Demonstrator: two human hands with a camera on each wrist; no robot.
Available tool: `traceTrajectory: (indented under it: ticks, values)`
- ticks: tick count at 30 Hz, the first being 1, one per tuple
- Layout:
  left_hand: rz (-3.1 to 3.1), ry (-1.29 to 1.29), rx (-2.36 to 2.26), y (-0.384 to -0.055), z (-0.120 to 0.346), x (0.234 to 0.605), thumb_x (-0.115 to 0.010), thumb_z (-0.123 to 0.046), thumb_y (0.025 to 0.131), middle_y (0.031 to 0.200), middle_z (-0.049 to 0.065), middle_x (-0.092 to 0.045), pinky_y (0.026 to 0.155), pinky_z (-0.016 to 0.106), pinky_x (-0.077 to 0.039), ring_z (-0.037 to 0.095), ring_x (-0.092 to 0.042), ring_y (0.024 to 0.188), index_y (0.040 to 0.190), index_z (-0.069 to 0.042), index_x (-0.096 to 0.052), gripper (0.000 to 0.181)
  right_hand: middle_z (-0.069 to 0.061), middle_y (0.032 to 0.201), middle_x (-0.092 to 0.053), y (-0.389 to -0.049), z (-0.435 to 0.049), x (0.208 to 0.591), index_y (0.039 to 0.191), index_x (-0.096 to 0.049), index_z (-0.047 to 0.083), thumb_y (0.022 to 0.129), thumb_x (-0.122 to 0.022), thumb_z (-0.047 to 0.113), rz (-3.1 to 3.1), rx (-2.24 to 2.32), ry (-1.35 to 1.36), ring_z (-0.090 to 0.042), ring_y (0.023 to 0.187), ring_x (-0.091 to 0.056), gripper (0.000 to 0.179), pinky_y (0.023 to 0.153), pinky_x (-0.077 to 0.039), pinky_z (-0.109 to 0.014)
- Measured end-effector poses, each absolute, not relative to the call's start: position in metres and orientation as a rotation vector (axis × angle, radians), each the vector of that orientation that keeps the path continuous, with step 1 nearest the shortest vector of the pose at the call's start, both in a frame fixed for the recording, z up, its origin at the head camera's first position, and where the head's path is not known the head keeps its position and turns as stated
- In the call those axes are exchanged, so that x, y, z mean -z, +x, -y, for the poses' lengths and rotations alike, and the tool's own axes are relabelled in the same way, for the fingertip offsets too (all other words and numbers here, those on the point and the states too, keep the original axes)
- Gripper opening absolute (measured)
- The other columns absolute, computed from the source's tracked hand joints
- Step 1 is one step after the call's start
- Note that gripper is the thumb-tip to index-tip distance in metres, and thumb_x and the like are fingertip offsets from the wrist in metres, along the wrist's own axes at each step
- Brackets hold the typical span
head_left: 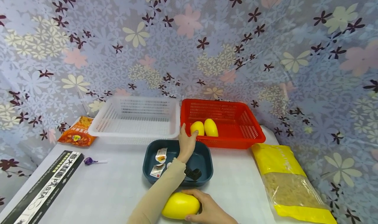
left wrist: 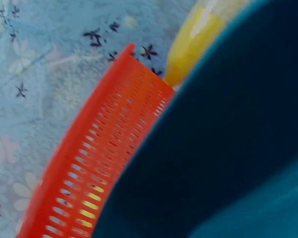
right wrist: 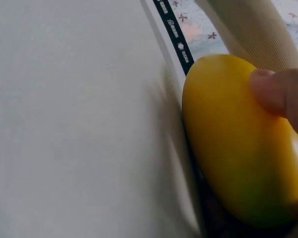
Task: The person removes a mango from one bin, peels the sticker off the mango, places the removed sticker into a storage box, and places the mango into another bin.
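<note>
My left hand (head_left: pixel 187 146) reaches over the front left corner of the red basket (head_left: pixel 233 143). Its fingers are extended and spread beside one yellow mango (head_left: pixel 197 127), with the thumb overlapping that fruit's lower edge. A second mango (head_left: pixel 211 128) lies just to the right in the basket. Close to me, my right hand (head_left: pixel 210 207) grips a larger-looking yellow mango (head_left: pixel 180 206) from its right side; the thumb (right wrist: pixel 274 91) presses on its skin in the right wrist view. The left hand itself is out of sight in the left wrist view.
Under my left forearm sits a dark teal tub (head_left: pixel 148 166) with small labelled packets (head_left: pixel 161 155) and a black item (head_left: pixel 194 174). A white basket (head_left: pixel 134 135), orange snack bag (head_left: pixel 79 132), lollipop (head_left: pixel 88 161) and pasta box (head_left: pixel 44 186) stand left; a yellow bag (head_left: pixel 290 181) lies right.
</note>
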State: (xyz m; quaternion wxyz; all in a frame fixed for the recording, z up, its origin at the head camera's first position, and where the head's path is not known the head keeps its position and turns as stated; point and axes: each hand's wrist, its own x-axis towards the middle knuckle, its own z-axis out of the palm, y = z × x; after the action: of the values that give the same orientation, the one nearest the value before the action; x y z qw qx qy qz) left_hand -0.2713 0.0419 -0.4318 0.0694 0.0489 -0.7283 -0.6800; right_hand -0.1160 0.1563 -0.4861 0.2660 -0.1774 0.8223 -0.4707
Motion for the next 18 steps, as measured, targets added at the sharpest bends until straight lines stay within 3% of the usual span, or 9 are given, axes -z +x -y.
traceTrajectory:
  ticks: [11, 15, 18]
  values:
    - [2.173, 0.123, 2.000, -0.280, -0.049, 0.441, -0.067, -0.014, 0.087, 0.161, 0.017, -0.015, 0.114, 0.056, -0.030, 0.038, -0.026, 0.143, 0.153, -0.003, -0.017, 0.084, 0.000, 0.121, -0.058, -0.112, -0.177, 0.480, 0.135, -0.050, 0.020, 0.078, -0.079, 0.027, -2.150, 1.299, -0.317, -0.023, 0.099, -0.051, 0.065, 0.090, -0.045, -0.045]
    - [2.186, 0.102, 1.991, -0.280, -0.047, 0.442, -0.067, -0.014, 0.087, 0.161, 0.016, -0.014, 0.114, 0.055, -0.030, 0.038, -0.025, 0.144, 0.153, -0.002, -0.017, 0.084, -0.004, 0.127, -0.058, -0.110, -0.201, 0.468, 0.138, -0.049, 0.018, 0.080, -0.078, 0.031, -2.195, 1.284, -0.304, -0.024, 0.103, -0.051, 0.066, 0.094, -0.045, -0.050]
    - [2.186, 0.100, 1.992, -0.280, -0.046, 0.443, -0.067, -0.014, 0.087, 0.162, 0.016, -0.012, 0.114, 0.054, -0.031, 0.038, -0.025, 0.144, 0.154, -0.002, -0.016, 0.085, -0.006, 0.134, -0.057, -0.112, -0.221, 0.452, 0.138, -0.049, 0.017, 0.082, -0.076, 0.034, -2.311, 1.255, -0.365, -0.018, 0.107, -0.052, 0.065, 0.098, -0.046, -0.044]
